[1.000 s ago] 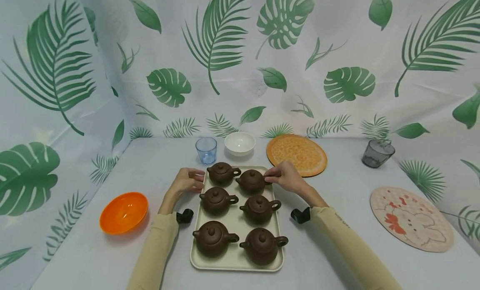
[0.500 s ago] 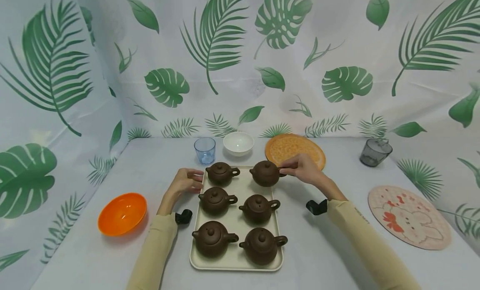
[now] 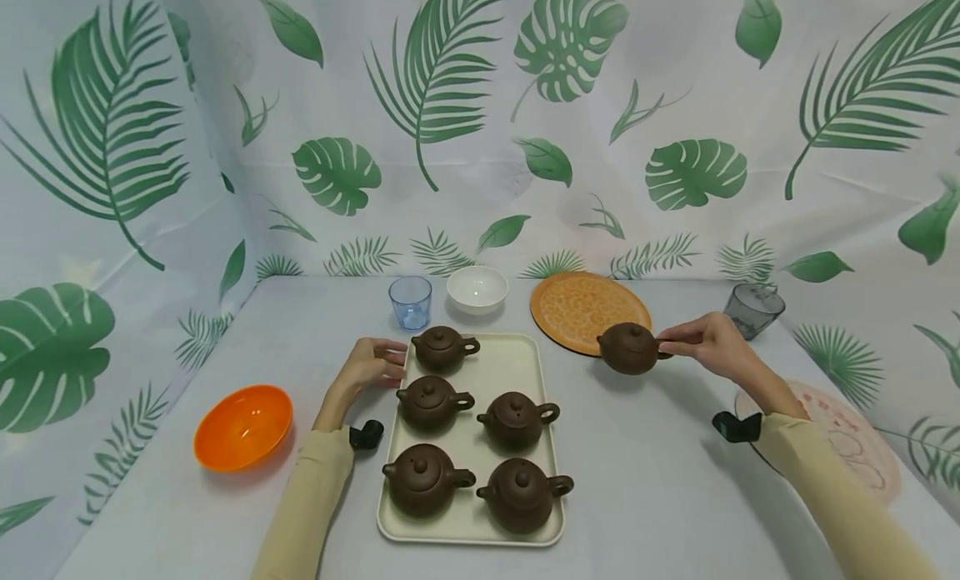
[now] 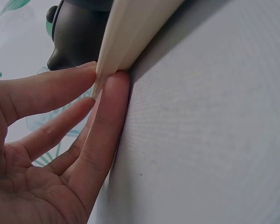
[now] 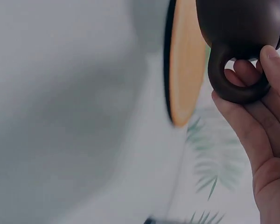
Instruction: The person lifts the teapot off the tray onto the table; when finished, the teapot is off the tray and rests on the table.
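A dark brown teapot (image 3: pixel 628 348) hangs above the table near the orange round mat. My right hand (image 3: pixel 708 343) grips it by its loop handle (image 5: pixel 240 93), with the thumb on top of the loop in the right wrist view. At the far left side of the cream tray (image 3: pixel 510 359), my left hand (image 3: pixel 369 365) pinches the rim. The left wrist view shows fingers (image 4: pixel 105 135) on both sides of that tray edge. Several more brown teapots (image 3: pixel 432 403) stand on the tray, three in its left column and two in its right.
Behind the tray stand a blue glass (image 3: pixel 411 303) and a white bowl (image 3: pixel 477 290). An orange round mat (image 3: pixel 577 309) lies at the back, an orange bowl (image 3: pixel 243 427) at the left. A grey glass (image 3: pixel 753 309) and a pink rabbit mat (image 3: pixel 862 447) are at the right.
My right hand has lifted the teapot from the tray's far right spot and carried it rightward past the tray's edge. The left hand has stayed at the rim.
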Demonstrator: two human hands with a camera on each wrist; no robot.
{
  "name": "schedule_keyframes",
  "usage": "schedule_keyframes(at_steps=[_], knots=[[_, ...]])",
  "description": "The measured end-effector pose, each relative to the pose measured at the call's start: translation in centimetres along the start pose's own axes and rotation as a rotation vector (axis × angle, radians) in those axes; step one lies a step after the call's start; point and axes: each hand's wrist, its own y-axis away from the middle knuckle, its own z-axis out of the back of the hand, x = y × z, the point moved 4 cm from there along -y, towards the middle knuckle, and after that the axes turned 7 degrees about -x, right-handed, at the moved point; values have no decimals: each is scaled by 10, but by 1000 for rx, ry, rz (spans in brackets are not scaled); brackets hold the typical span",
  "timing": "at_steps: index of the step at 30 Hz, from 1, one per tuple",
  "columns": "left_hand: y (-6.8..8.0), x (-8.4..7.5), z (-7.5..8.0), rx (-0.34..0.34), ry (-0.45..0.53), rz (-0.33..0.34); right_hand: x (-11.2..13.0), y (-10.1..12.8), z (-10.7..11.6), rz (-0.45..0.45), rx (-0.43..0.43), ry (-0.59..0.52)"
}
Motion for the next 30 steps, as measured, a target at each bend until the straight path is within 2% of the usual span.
schedule_keyframes(at_steps=[7, 16, 24, 30], knots=[[-2, 2, -1, 2, 14, 5, -32, 17, 24, -34, -23, 62], [-3, 3, 0, -4, 20, 10, -63, 34, 33, -97, -12, 89], [-1, 2, -2, -12, 11, 16, -75, 40, 31, -82, -19, 61], [-1, 2, -2, -19, -4, 10, -74, 38, 30, -50, -29, 58]])
